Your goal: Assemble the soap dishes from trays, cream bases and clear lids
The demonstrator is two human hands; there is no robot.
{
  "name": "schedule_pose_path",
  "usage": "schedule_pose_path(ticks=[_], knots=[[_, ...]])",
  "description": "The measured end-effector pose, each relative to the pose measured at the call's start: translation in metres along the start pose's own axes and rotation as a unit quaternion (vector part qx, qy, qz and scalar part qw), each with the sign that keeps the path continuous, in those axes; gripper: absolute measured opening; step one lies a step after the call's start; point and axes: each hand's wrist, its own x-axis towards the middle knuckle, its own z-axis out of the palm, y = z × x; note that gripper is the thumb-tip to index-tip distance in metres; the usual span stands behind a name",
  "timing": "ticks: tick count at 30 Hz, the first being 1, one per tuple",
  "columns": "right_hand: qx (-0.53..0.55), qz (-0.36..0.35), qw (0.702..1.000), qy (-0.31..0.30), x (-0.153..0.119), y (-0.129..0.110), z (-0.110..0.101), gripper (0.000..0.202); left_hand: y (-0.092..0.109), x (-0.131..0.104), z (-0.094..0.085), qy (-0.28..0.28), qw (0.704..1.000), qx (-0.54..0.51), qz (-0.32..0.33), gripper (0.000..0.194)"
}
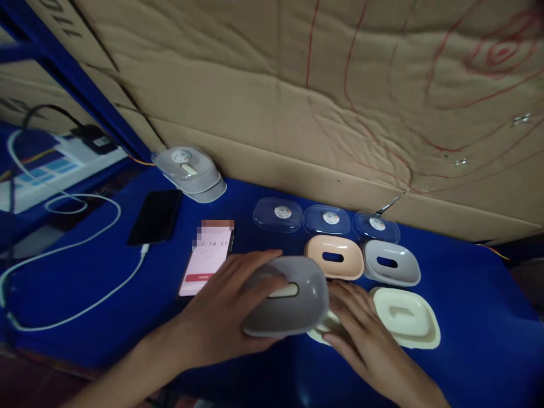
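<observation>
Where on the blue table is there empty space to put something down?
Bare blue table lies right of the cream tray, and more sits inside the white cable loop, left of the lit phone. It is crowded in the middle, where the left hand holds a grey shell beside the right hand.

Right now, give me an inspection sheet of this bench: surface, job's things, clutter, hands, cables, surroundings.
Surface: blue table, partly covered.
Job's things: grey shell in left hand; cream piece under right hand; cream tray, peach tray, grey tray; three clear lids behind.
Clutter: lit phone, dark phone, stacked shells.
Hands: left hand grips shell; right hand lies flat.
Cables: white cable to dark phone; power strip.
Surroundings: cardboard wall, blue frame.
</observation>
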Motion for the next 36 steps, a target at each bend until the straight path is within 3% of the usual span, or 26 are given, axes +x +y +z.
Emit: schedule_pose_path(ticks=[2,4,7,9,11,13,14,16,18,20,23,26,29,33,36], knots=[[0.1,0.031,0.994,0.041,-0.005,-0.002,0.002,0.082,0.013,0.01,0.004,0.016,0.999,-0.019,0.024,0.064],[0.249,0.059,0.964,0.078,-0.008,-0.005,0.006,0.095,0.028,0.019,0.012,0.014,0.999,-0.019,0.036,0.067],[0.471,0.122,0.864,0.128,-0.006,-0.009,0.012,0.077,0.047,0.029,0.027,-0.017,0.999,-0.036,0.023,0.074],[0.562,0.201,0.786,0.162,-0.002,-0.01,0.012,0.06,0.047,0.036,0.031,-0.057,0.995,-0.076,0.024,0.086],[0.609,0.297,0.709,0.194,0.002,-0.01,0.009,0.052,0.03,0.048,0.029,-0.096,0.988,-0.119,0.013,0.094],[0.641,0.373,0.636,0.214,0.003,-0.01,0.004,0.052,-0.001,0.064,0.022,-0.076,0.988,-0.115,-0.067,0.077],[0.656,0.394,0.607,0.215,0.003,-0.01,0.002,0.054,-0.021,0.073,0.018,-0.058,0.989,-0.083,-0.104,0.071],[0.681,0.403,0.573,0.211,0.003,-0.011,-0.002,0.057,-0.061,0.092,0.011,-0.051,0.987,-0.001,-0.149,0.077],[0.697,0.392,0.566,0.201,0.005,-0.014,-0.003,0.057,-0.095,0.106,0.008,-0.127,0.975,0.035,-0.181,0.098],[0.702,0.386,0.567,0.193,0.006,-0.015,-0.003,0.057,-0.115,0.113,0.008,-0.192,0.963,0.022,-0.186,0.11],[0.695,0.402,0.569,0.179,0.007,-0.015,0.002,0.06,-0.119,0.111,0.011,-0.192,0.959,0.039,-0.204,0.103],[0.695,0.403,0.572,0.166,0.005,-0.013,0.009,0.06,-0.099,0.097,0.011,-0.131,0.959,0.022,-0.251,0.095],[0.721,0.355,0.58,0.131,0.007,-0.013,0.012,0.055,-0.065,0.076,0.011,-0.06,0.958,-0.126,-0.252,0.084],[0.755,0.296,0.573,0.12,0.022,-0.019,0.004,0.048,-0.015,0.054,0.014,-0.071,0.956,-0.222,-0.178,0.082],[0.754,0.308,0.561,0.149,0.038,-0.025,-0.005,0.051,0.004,0.051,0.019,-0.08,0.953,-0.242,-0.166,0.084]])
